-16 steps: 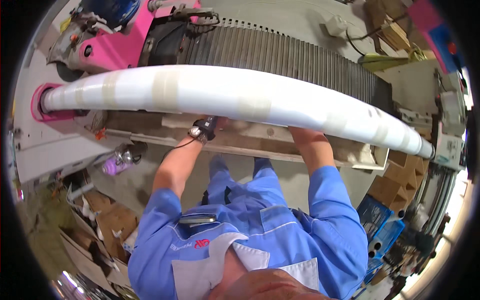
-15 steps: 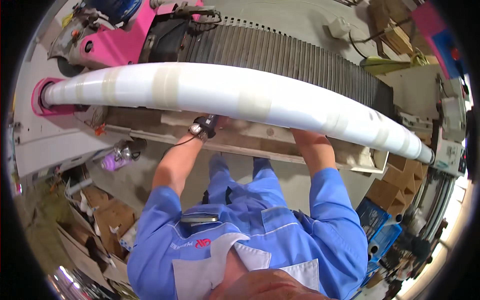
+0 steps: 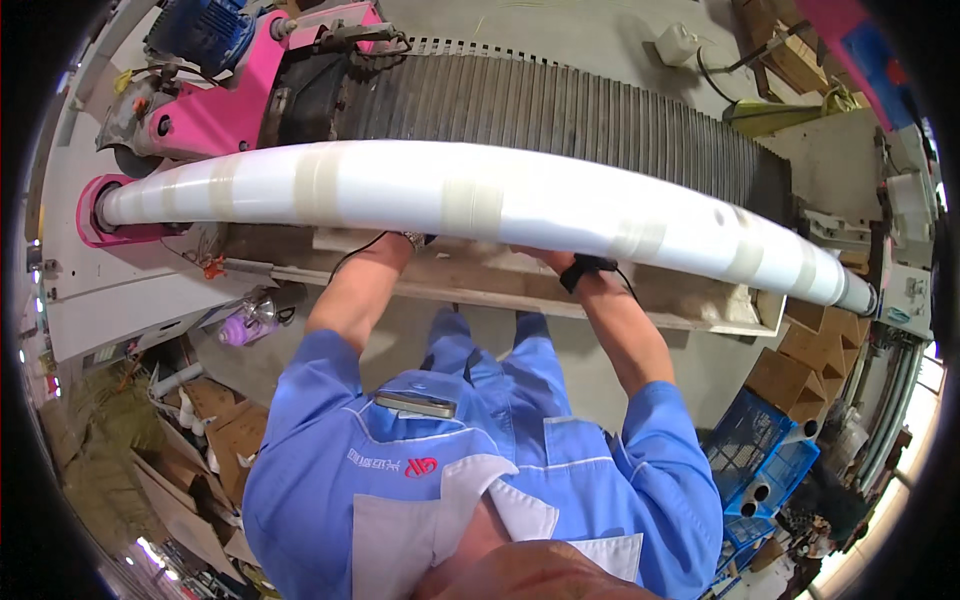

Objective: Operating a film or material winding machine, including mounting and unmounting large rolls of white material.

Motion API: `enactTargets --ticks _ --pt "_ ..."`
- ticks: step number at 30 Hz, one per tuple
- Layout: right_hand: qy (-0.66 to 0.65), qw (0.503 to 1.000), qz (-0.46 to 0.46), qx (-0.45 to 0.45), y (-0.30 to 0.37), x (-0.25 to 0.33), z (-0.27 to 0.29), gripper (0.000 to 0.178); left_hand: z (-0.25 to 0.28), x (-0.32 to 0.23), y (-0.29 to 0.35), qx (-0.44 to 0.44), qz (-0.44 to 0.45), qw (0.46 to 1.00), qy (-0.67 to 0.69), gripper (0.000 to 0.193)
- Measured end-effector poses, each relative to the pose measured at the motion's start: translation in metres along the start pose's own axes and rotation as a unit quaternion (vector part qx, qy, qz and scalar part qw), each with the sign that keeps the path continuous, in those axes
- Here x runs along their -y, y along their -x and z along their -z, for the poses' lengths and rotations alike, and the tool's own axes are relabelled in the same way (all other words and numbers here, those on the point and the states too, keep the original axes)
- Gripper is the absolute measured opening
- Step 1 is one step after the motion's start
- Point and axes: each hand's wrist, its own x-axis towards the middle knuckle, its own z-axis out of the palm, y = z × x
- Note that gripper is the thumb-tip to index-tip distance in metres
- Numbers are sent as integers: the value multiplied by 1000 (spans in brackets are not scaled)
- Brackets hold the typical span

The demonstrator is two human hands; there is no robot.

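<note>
A long white wrapped roller [image 3: 400,190] with pale tape bands runs across the machine from left to right. My left forearm [image 3: 362,285] reaches up to it, with a watch [image 3: 416,240] at the wrist; the left hand is hidden behind the roller. Closer to the middle, my right hand [image 3: 548,258] goes under the roller's near side, and its fingers are out of sight. A black strap device [image 3: 584,270] with a cord sits on the right wrist. Whether either hand grips the roller is hidden. Below lies a long shallow trough [image 3: 680,318].
A pink bracket [image 3: 97,212] surrounds the roller's left end. Behind it are a pink machine arm [image 3: 240,105], a blue motor [image 3: 200,35] and a dark ribbed cover [image 3: 520,110]. Cardboard boxes [image 3: 785,385] and blue crates [image 3: 755,440] stand at right, a purple-based container [image 3: 245,325] at left.
My right hand has moved left along the roller, and its wrist strap has come into view. The left hand has slipped farther behind the roller. The view has shifted slightly.
</note>
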Motion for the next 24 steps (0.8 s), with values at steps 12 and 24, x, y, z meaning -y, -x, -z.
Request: enactTargets --ticks 12,24 --pt "54 996 -64 -30 60 0 78 60 -18 -31 44 -50 11 996 -77 65" --pt "69 971 -63 220 41 -78 107 47 -51 -86 -40 75 -18 997 3 54"
